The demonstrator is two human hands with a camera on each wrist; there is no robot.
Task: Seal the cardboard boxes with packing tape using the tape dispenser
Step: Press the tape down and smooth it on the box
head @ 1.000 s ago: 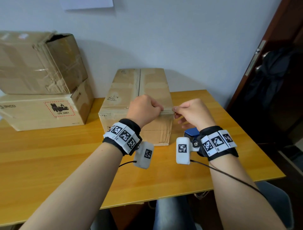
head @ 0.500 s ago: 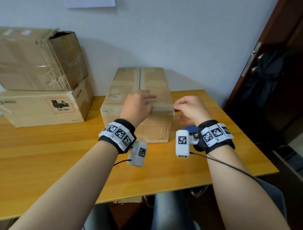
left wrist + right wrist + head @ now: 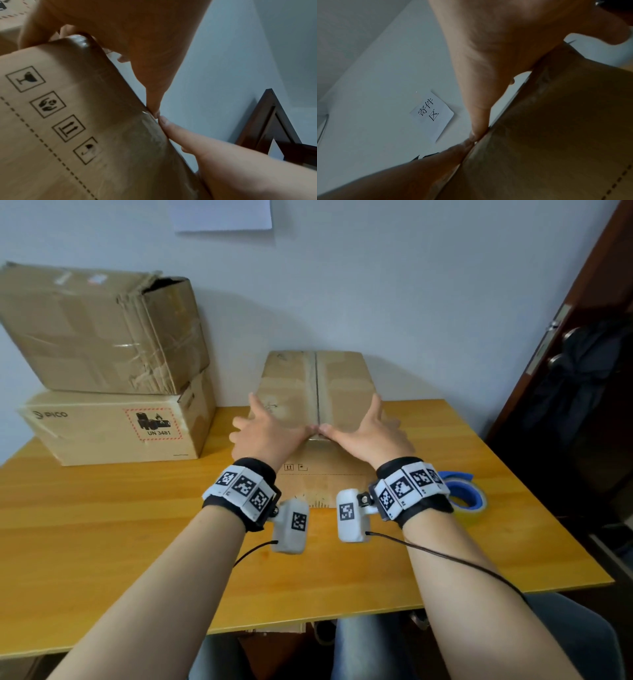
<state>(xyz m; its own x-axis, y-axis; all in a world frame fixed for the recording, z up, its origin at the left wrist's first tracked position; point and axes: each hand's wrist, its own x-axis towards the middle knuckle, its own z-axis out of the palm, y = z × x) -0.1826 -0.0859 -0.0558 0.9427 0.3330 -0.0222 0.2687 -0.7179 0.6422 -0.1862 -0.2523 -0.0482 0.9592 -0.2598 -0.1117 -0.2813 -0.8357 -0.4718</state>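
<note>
A long brown cardboard box point(image 3: 339, 381) lies on the wooden table point(image 3: 102, 525), its top flaps closed along a taped centre seam. My left hand point(image 3: 270, 429) lies flat on the near left of the box top with fingers spread. My right hand point(image 3: 368, 429) lies flat on the near right in the same way. The two thumbs meet at the seam on the near edge, which both wrist views show against the box point(image 3: 77, 135) front face point(image 3: 556, 135). A blue tape dispenser point(image 3: 464, 494) with yellowish tape sits on the table right of my right wrist.
Two more cardboard boxes are stacked at the back left: a crumpled one point(image 3: 99, 326) on top of a flat printed one point(image 3: 116, 426). A dark wooden door point(image 3: 579, 378) stands at the right. A paper note point(image 3: 222, 213) hangs on the white wall.
Both hands let go of the pinched tape end at the box's near edge, opened, and spread flat on the box top. The tape dispenser has come into view beside my right wrist.
</note>
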